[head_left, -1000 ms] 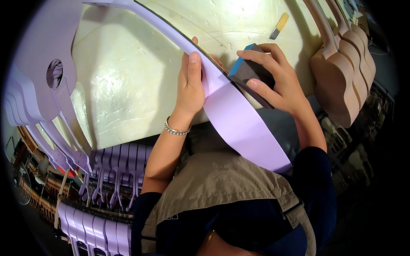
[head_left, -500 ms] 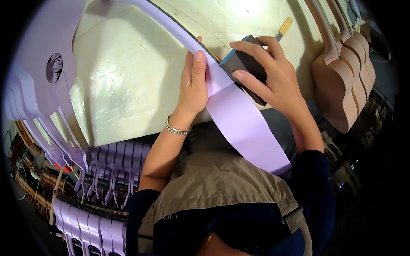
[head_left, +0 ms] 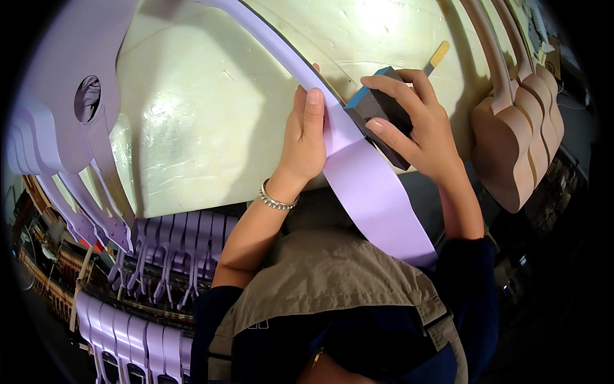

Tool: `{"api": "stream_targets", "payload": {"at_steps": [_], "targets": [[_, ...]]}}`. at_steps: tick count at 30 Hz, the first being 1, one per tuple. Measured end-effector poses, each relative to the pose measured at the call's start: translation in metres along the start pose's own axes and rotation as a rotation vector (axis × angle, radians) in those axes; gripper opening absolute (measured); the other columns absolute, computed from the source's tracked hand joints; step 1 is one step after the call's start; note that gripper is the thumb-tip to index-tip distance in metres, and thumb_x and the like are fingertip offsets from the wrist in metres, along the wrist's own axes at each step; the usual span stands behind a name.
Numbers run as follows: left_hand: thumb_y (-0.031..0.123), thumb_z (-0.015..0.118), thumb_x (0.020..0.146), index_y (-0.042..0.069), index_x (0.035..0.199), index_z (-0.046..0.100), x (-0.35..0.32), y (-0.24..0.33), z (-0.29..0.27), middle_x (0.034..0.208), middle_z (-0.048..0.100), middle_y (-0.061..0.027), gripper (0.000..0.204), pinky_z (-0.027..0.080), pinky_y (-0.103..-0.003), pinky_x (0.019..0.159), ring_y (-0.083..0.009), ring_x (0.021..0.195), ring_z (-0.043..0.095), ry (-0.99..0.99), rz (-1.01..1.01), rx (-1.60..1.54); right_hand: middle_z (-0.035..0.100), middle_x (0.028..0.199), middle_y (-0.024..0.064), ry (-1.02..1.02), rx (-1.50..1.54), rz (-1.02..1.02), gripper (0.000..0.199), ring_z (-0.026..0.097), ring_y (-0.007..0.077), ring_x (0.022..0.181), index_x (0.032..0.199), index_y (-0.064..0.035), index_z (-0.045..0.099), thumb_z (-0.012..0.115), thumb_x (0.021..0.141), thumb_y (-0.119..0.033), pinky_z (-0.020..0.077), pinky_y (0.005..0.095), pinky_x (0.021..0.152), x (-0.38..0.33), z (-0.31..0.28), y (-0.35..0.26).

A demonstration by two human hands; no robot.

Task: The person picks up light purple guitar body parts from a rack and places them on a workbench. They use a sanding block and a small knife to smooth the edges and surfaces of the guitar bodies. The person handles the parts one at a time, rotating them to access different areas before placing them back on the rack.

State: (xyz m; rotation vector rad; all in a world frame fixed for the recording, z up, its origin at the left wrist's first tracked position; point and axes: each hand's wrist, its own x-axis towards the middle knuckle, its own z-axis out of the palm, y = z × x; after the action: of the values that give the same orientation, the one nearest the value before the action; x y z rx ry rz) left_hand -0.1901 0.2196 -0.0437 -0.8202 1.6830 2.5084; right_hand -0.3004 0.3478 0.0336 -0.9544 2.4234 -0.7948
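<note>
A long lilac-painted strip (head_left: 371, 185), curved like an instrument side, runs from the top middle down to my lap across the pale work table (head_left: 211, 128). My left hand (head_left: 304, 137), a bracelet on its wrist, lies flat on the strip's left edge and holds it down. My right hand (head_left: 419, 128) grips a dark sanding block with a blue face (head_left: 378, 109), pressed against the strip's right edge just beside my left fingers.
Lilac guitar-shaped bodies (head_left: 77, 96) stand at the left, and several lilac necks (head_left: 173, 256) hang on a rack below the table edge. Bare wooden instrument bodies (head_left: 518, 141) lean at the right. A small stick (head_left: 436, 56) lies on the table beyond my right hand.
The sanding block in my right hand has slid up along the strip's edge, away from me. My left hand has shifted up the strip with it.
</note>
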Motion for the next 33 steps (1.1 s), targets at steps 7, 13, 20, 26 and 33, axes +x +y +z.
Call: {"api": "stream_targets", "payload": {"at_steps": [7,13,20,26,33], "targets": [[0.040,0.025,0.097,-0.006,0.129,0.032,0.003,-0.002,-0.004,0.119,0.049,-0.0156,0.057,0.035,-0.030,0.092,-0.0205,0.108,0.047,-0.114,-0.016,-0.137,0.054,0.094,0.0142,0.080,0.054,0.018,0.039,0.060,0.0308,0.079,0.108,-0.0187,0.059,0.061,0.078,-0.044,0.0490,0.0349,0.069,0.065,0.020,-0.011],[0.038,0.025,0.097,-0.006,0.130,0.031,0.003,0.004,0.002,0.122,0.047,-0.0169,0.055,0.032,-0.031,0.096,-0.0233,0.113,0.044,-0.031,0.154,0.013,0.056,0.093,0.0151,0.054,0.078,0.017,0.043,0.059,0.0288,0.084,0.110,-0.0168,0.058,0.060,0.079,-0.046,0.0484,0.0341,0.071,0.052,0.018,-0.007],[0.038,0.026,0.097,-0.006,0.130,0.031,0.000,-0.006,-0.003,0.125,0.044,-0.0200,0.055,0.029,-0.033,0.099,-0.0281,0.117,0.042,-0.079,0.001,-0.148,0.054,0.096,0.0183,0.076,0.044,0.066,0.049,0.061,0.0306,0.081,0.111,-0.0175,0.058,0.054,0.079,-0.055,0.0495,0.0355,0.071,0.111,0.034,-0.026],[0.036,0.030,0.097,-0.005,0.134,0.024,-0.009,0.009,-0.004,0.118,0.044,-0.0183,0.055,0.032,-0.033,0.094,-0.0262,0.111,0.042,-0.029,0.114,0.012,0.057,0.098,0.0200,0.087,0.091,0.091,0.049,0.061,0.0317,0.085,0.111,-0.0185,0.058,0.054,0.078,-0.055,0.0480,0.0387,0.076,0.158,0.044,-0.028],[0.025,0.048,0.093,-0.003,0.133,0.023,0.014,-0.006,-0.015,0.088,0.051,-0.0071,0.055,0.043,-0.027,0.077,-0.0155,0.082,0.057,-0.100,-0.004,-0.006,0.058,0.100,0.0186,0.401,0.352,0.186,0.050,0.057,0.0303,0.093,0.111,-0.0096,0.057,0.054,0.082,-0.051,0.0445,0.0362,0.083,0.088,-0.025,-0.021]]}}
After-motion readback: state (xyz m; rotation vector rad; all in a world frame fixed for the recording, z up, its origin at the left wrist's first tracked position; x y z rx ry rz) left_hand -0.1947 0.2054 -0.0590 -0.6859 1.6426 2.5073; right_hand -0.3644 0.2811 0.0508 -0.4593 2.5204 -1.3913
